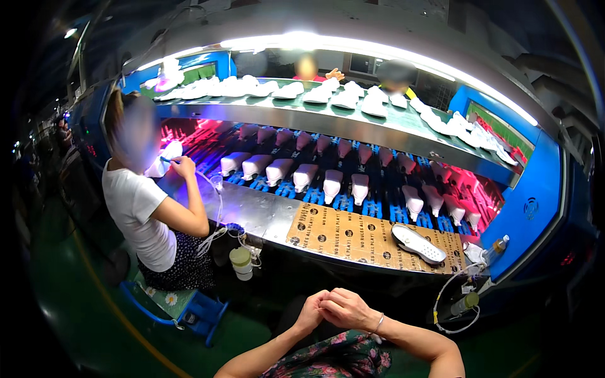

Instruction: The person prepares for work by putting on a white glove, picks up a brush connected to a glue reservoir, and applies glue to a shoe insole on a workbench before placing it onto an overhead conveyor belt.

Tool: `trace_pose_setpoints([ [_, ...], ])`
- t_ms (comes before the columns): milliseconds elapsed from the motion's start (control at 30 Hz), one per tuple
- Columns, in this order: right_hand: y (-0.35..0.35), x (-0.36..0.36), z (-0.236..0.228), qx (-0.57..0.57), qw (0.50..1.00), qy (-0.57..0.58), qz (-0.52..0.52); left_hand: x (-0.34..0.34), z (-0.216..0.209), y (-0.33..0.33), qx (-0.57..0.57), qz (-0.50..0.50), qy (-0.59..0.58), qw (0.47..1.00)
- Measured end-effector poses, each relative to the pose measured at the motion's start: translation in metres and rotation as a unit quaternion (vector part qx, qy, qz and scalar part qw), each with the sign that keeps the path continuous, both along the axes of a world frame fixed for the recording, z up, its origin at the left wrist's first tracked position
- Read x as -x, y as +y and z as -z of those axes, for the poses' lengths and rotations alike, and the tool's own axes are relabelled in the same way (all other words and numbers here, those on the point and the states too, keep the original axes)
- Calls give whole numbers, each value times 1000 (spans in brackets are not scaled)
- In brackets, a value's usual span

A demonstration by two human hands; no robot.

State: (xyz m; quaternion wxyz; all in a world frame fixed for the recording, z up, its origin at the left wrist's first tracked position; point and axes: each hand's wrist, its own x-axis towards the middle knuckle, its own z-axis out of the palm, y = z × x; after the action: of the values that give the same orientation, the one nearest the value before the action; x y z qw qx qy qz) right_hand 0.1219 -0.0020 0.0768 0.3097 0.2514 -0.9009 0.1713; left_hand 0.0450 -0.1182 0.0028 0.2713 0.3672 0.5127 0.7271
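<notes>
My left hand [311,313] and my right hand [348,309] are drawn together above my lap, touching, with their fingers curled in. Whatever lies between the fingers, if anything, is hidden. A bracelet circles my right wrist. Beyond them, on the metal ledge of the machine, lies a brown printed cardboard sheet [343,238]. On its right part rests a white shoe-shaped piece [418,244] with a dark edge and small holes toward one end. Neither hand touches it.
White shoe lasts [332,186] stand in rows on blue holders behind the ledge. White shoes [318,93] line the upper green belt. At left a seated co-worker [151,201] holds a blue tool by a white shoe. A bottle [498,247] and tubing [437,303] are at right.
</notes>
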Motion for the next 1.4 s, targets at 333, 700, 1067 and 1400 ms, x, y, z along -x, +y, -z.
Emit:
trace_pose_setpoints([
  [333,-10,-26,19,-85,992,-90,-15,-11,12,-31,54,2,-206,977],
  [700,-28,-35,54,-223,922,-300,99,-15,56,-12,60,-122,-214,967],
  [1067,-10,-37,107,-99,887,-450,-36,-2,135,23,193,-25,-176,965],
  [1400,21,-19,129,321,855,-375,157,-7,95,42,169,-40,101,980],
])
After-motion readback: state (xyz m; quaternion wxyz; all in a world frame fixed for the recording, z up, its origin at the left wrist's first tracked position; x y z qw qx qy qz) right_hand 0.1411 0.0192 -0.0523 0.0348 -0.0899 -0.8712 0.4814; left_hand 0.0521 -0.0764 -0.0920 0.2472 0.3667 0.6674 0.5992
